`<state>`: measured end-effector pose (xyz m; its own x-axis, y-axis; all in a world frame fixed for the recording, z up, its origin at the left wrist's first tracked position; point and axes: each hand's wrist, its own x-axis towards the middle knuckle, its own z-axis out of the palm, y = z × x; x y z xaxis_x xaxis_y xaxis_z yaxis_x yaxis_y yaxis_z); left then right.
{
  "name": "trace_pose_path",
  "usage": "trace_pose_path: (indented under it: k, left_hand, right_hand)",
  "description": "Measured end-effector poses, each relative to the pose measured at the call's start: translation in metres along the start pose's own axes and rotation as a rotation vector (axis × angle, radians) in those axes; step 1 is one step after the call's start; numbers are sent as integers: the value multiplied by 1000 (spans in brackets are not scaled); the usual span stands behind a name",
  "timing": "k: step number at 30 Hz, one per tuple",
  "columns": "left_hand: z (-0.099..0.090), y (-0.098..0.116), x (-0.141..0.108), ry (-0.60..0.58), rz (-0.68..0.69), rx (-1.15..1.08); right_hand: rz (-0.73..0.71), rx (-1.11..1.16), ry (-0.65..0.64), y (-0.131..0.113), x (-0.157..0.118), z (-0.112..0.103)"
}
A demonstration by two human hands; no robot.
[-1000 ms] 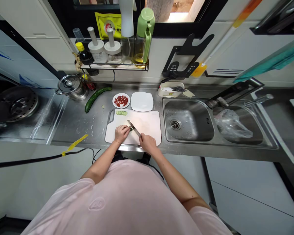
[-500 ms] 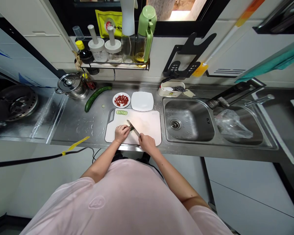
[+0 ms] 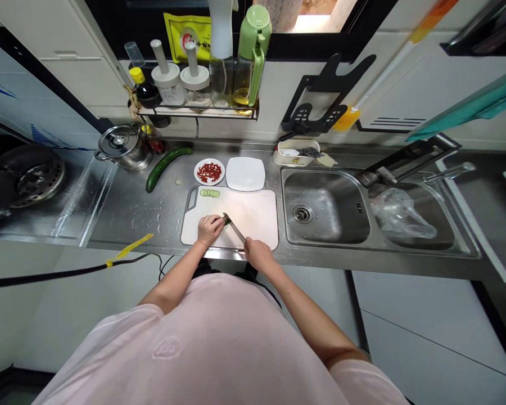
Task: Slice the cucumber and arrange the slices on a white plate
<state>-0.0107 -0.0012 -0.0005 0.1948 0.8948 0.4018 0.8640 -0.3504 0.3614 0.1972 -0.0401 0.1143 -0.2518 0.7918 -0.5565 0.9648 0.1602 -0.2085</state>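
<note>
My left hand (image 3: 211, 229) rests on the white cutting board (image 3: 257, 211), its fingers closed on a small dark green cucumber piece (image 3: 226, 220), most of which they hide. My right hand (image 3: 258, 253) grips the handle of a kitchen knife (image 3: 237, 230) at the board's front edge. The blade slants up and left, its tip beside the cucumber piece near my left fingertips. Several thin cucumber slices (image 3: 209, 193) lie in an overlapping row at the board's upper left.
Behind the board stand a plate of chopped red pieces (image 3: 209, 172) and a white square plate (image 3: 245, 173). A whole cucumber (image 3: 164, 167) lies left, near a lidded steel pot (image 3: 124, 147). To the right is a sink (image 3: 326, 208); a bottle rack (image 3: 198, 112) hangs above.
My right hand has drawn the knife slightly right and back toward me, and the blade tip has shifted right. My left hand stays almost in place.
</note>
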Motion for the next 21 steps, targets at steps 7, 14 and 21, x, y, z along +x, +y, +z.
trace_pose_path:
  k: [7,14,21]
  left_hand:
    - [-1,1,1,-3,-3,-2]
    - [-1,1,2,-27,-15,0]
    - [-2,1,2,-38,-22,-10]
  right_hand:
    - [-1,-10,-1,-2,2,0]
    - [-12,6,-2,-9,11,-5]
    - [-30,7,16,-14,22,-4]
